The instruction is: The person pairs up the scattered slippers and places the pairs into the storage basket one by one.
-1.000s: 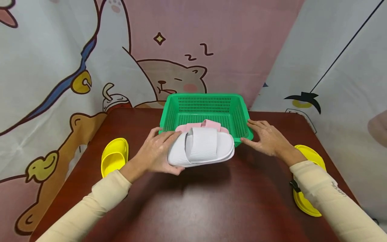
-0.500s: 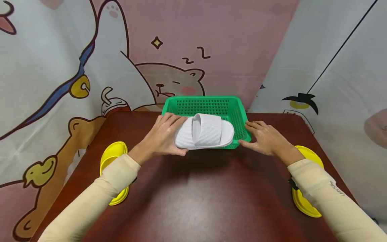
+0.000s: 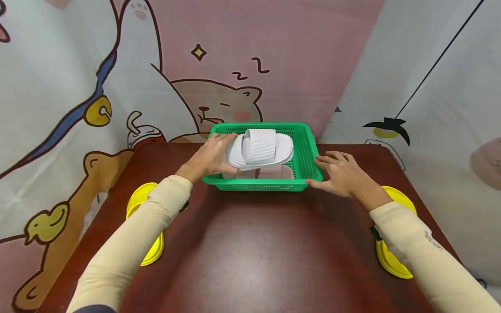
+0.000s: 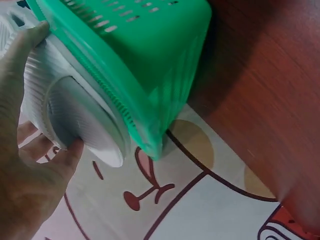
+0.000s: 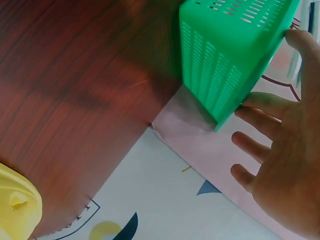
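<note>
A white ribbed slipper (image 3: 261, 147) hangs over the green plastic basket (image 3: 264, 187), tilted, its rounded sole end pointing right. My left hand (image 3: 211, 156) grips it at the left end; the left wrist view shows thumb and fingers on either side of the slipper (image 4: 85, 117). Beneath it, pink slippers (image 3: 275, 172) lie inside the basket, partly hidden. My right hand (image 3: 338, 174) is at the basket's front right corner, thumb and fingertips touching the rim, fingers spread, as the right wrist view also shows (image 5: 280, 130).
On the dark red-brown table (image 3: 258, 252), one yellow clog (image 3: 150, 250) lies at the left, partly behind the left forearm. Another yellow clog (image 3: 393, 263) lies at the right under the right forearm. A cartoon-printed cloth (image 3: 313, 61) hangs behind the table.
My left hand has carried the white slipper forward, from in front of the basket to over its inside. The right hand has stayed at the basket's corner.
</note>
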Motion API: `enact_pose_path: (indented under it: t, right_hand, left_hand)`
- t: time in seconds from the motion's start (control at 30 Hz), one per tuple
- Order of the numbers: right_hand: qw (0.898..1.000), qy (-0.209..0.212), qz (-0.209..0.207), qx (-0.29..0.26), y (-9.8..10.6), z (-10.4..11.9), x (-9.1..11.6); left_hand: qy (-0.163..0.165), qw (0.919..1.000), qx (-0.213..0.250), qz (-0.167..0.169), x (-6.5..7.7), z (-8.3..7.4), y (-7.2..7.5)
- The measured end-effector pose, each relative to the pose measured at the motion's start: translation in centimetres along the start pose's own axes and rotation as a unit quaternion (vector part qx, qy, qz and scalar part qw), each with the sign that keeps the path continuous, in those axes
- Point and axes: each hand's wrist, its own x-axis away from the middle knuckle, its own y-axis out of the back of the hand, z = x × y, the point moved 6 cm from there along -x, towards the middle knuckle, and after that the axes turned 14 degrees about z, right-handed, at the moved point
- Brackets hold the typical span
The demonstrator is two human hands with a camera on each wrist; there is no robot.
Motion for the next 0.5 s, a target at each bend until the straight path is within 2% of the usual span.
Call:
enact_pose_path:
  t: [0.27, 0.37, 0.5]
  right_hand:
    - [1.000, -0.005, 0.006, 0.003, 0.5, 0.1, -0.1]
    - [1.000, -0.004, 0.007, -0.001, 0.5, 0.1, -0.3]
    - [1.000, -0.010, 0.008, -0.006, 0.3, 0.0, -0.2]
  left_hand:
    - [0.031, 0.9990, 0.025, 0.023, -2.4, 1.1, -0.6]
    - [0.046, 0.9982, 0.022, 0.031, -3.4, 1.4, -0.8]
    - [0.050, 0.9977, 0.018, 0.043, -4.7, 1.6, -1.2]
